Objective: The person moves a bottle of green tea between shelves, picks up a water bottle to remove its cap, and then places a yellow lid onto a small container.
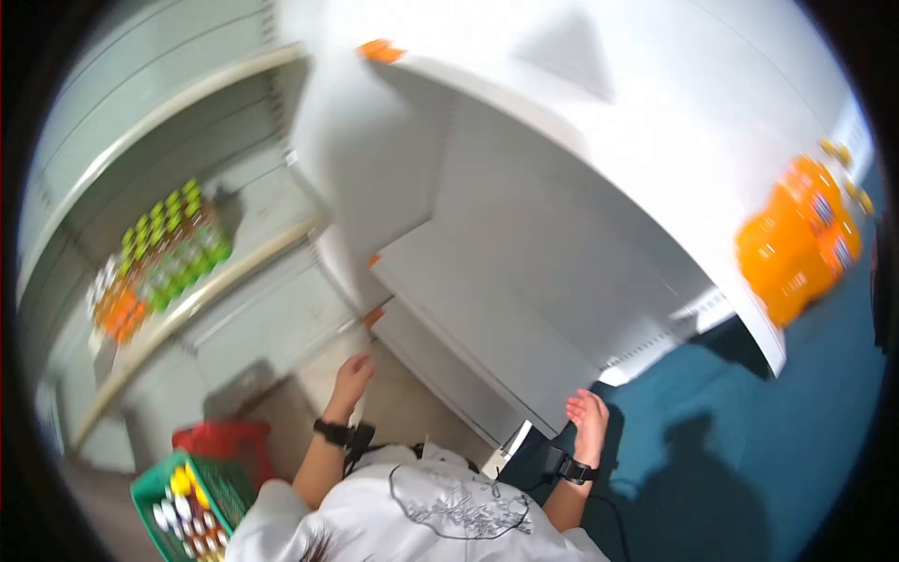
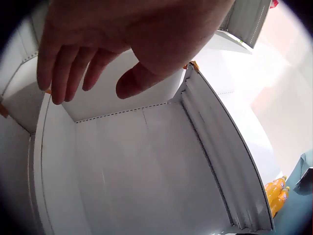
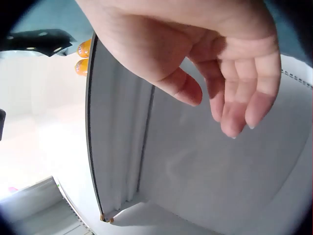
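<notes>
Both hands hang apart in front of the body, each holding nothing. In the head view the left hand (image 1: 353, 379) is over the floor, nearest the low shelf's left end. Its fingers look relaxed and slightly bent in the left wrist view, thumb apart. At the right, the right hand (image 1: 588, 421) is near the front end of the lower white shelf (image 1: 496, 328), fingers loosely bent. Two bottles of orange drink (image 1: 801, 239) with yellow caps stand on the right end of the upper white shelf (image 1: 646, 178), well away from the right hand.
On the left shelving, several green-capped bottles (image 1: 178, 244) stand in rows beside orange-labelled bottles (image 1: 120, 314). A green basket (image 1: 150, 510) filled with small bottles sits at the lower left, next to a red basket (image 1: 225, 438). Teal flooring (image 1: 674, 487) lies on the right.
</notes>
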{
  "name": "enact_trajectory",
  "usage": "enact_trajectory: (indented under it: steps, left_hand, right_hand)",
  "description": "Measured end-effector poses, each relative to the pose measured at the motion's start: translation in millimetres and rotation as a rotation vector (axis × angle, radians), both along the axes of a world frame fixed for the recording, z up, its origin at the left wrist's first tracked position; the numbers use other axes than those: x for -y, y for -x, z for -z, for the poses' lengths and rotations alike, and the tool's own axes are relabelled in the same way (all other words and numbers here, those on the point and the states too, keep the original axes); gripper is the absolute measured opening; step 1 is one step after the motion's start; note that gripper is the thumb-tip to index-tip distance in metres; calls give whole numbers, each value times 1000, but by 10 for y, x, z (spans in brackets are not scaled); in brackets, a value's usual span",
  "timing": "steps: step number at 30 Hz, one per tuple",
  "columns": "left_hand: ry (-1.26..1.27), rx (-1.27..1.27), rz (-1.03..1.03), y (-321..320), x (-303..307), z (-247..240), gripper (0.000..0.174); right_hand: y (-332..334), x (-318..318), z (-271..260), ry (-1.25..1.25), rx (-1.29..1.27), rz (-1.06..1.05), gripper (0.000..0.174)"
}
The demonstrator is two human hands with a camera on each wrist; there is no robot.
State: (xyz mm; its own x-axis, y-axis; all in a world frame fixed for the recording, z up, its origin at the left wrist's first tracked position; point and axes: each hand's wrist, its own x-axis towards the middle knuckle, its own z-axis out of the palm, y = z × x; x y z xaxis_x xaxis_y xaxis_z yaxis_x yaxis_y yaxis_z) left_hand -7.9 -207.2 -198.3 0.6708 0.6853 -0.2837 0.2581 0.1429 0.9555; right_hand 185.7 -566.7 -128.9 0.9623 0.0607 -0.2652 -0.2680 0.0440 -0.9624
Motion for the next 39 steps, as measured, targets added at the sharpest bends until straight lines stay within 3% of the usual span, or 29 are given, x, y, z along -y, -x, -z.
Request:
enact_trajectory:
  steps: [7, 16, 30, 39]
  left_hand:
    - [-49, 9, -279, 553, -184, 119, 38]
    - [74, -39, -555, 1280, -343, 124, 40]
    - [-21, -11, -565, 1504, -768, 98, 39]
    - [-45, -46, -608, 1730, -781, 287, 40]
  right_hand:
    - [-157, -604, 29, 6, -15, -254, 28]
    - [-76, -1574, -64, 13, 55, -459, 28]
    - [210, -1939, 72, 44, 1, -479, 25]
    - [473, -2231, 123, 167, -13, -661, 27]
